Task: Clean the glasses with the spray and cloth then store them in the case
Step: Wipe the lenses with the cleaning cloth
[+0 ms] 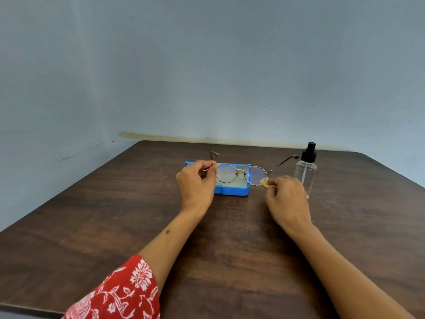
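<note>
A: Starting at the far left?
B: Pale blue-grey wall [69, 65], scuffed near its foot. Then dark wooden table [92, 226], reaching across to the right edge of view.

A: Lower left?
B: Red sleeve [119, 293] with white floral print, covering the upper part of the left forearm. Bare forearm beyond it.

A: And the left hand?
B: Left hand [195, 183] raised above the table, thumb and fingers curled and pinching the left temple arm of the glasses near the hinge. Ear tip of that arm poking up above the knuckles.

A: Glasses themselves?
B: Glasses [239, 174] held up off the table between both hands, thin metal frame, round lenses, both arms unfolded and pointing away toward the wall.

A: Behind them?
B: Blue case [232, 192] lying open on the table, pale lining visible, directly behind and below the lenses, partly hidden by the left hand.

A: Further right?
B: Small yellowish cloth [266, 182] bunched at the lower outer edge of the right lens, touching it. Right hand [287, 199] pinching that cloth, fingers curled. Most of the cloth hidden inside the grip.

A: Then?
B: Spray bottle [307, 173] standing upright on the table just beyond the right hand, clear body, black pump top. Contact with the hand impossible to tell.
</note>
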`<act>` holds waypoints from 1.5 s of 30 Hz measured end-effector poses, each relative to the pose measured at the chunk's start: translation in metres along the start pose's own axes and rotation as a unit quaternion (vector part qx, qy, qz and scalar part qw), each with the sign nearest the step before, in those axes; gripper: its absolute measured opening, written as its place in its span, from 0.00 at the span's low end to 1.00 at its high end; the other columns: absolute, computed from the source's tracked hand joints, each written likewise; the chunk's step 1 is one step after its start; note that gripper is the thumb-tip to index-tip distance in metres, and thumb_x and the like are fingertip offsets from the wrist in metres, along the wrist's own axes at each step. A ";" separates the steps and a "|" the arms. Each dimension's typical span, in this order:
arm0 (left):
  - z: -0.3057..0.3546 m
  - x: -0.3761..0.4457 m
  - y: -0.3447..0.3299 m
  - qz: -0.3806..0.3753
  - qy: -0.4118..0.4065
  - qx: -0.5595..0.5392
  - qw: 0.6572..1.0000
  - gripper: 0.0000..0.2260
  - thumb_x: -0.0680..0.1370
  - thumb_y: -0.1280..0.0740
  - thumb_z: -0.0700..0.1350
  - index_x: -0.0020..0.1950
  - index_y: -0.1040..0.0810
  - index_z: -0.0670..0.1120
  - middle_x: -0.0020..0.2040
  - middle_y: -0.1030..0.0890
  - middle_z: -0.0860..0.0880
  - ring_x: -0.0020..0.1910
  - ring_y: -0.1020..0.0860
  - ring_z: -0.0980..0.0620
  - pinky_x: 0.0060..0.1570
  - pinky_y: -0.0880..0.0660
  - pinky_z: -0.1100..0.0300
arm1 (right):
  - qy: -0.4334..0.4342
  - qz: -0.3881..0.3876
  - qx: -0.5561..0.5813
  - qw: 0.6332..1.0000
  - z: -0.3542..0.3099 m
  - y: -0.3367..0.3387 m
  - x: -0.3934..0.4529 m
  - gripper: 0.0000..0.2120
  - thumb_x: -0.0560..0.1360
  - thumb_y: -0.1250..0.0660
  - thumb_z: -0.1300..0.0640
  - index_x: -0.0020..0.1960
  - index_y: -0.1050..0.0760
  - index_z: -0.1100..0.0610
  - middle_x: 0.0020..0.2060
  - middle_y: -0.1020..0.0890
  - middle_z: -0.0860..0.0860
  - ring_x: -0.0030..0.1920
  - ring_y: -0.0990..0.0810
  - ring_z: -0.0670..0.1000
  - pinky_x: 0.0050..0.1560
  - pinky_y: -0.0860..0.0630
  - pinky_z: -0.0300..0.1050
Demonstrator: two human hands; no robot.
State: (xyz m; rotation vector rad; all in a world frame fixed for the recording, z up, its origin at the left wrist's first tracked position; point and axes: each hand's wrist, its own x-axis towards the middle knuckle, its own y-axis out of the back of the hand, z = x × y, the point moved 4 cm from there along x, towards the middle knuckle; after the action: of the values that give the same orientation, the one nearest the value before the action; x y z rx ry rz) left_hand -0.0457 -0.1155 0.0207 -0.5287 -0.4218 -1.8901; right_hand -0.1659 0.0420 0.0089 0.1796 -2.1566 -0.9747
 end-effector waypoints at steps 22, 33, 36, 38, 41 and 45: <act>0.003 -0.003 -0.006 -0.081 0.104 0.000 0.991 0.02 0.71 0.27 0.41 0.42 0.17 0.47 0.36 0.18 0.52 0.41 0.17 0.53 0.44 0.20 0.59 | 0.015 0.025 -0.003 1.000 -0.002 0.003 0.005 0.07 0.74 0.42 0.66 0.39 0.27 0.64 0.42 0.23 0.61 0.42 0.36 0.54 0.39 0.43 0.43; -0.001 -0.006 -0.003 -0.016 0.213 -0.106 0.971 0.07 0.71 0.28 0.36 0.49 0.19 0.39 0.41 0.17 0.44 0.41 0.17 0.49 0.44 0.19 0.57 | -0.053 0.046 0.111 0.991 0.002 0.006 0.002 0.15 0.74 0.40 0.65 0.59 0.24 0.61 0.52 0.19 0.56 0.50 0.22 0.57 0.44 0.36 0.40; -0.001 -0.004 0.000 0.007 0.211 -0.105 0.972 0.04 0.72 0.29 0.36 0.41 0.19 0.44 0.38 0.18 0.45 0.41 0.17 0.48 0.45 0.19 0.55 | -0.136 0.047 0.214 0.966 0.009 0.007 0.000 0.14 0.75 0.40 0.64 0.58 0.24 0.59 0.49 0.21 0.52 0.44 0.23 0.51 0.47 0.31 0.35; -0.001 -0.003 0.002 0.016 0.209 -0.090 0.974 0.09 0.72 0.30 0.36 0.36 0.21 0.48 0.38 0.18 0.45 0.41 0.17 0.49 0.46 0.19 0.54 | -0.204 0.037 0.320 0.924 0.012 0.002 -0.001 0.11 0.76 0.40 0.65 0.54 0.22 0.58 0.48 0.21 0.52 0.39 0.19 0.50 0.45 0.20 0.42; -0.002 -0.002 0.005 0.027 0.208 -0.080 0.974 0.09 0.73 0.30 0.35 0.36 0.21 0.49 0.39 0.18 0.45 0.41 0.17 0.50 0.47 0.19 0.53 | -0.270 -0.006 0.432 0.861 0.010 -0.008 -0.003 0.07 0.76 0.37 0.65 0.47 0.21 0.57 0.45 0.19 0.53 0.36 0.17 0.48 0.47 0.19 0.45; -0.004 -0.001 0.006 0.042 0.218 -0.090 0.971 0.12 0.72 0.30 0.33 0.34 0.22 0.48 0.35 0.18 0.45 0.38 0.18 0.48 0.47 0.19 0.50 | -0.215 0.012 0.423 0.880 0.002 -0.004 -0.004 0.07 0.68 0.29 0.64 0.45 0.19 0.55 0.37 0.17 0.50 0.40 0.19 0.48 0.45 0.22 0.41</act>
State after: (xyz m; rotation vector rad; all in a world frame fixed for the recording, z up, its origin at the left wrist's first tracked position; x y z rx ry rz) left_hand -0.0402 -0.1193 0.0174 -0.2298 0.0614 -1.9050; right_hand -0.1656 0.0418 0.0027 0.3738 -2.8687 0.0299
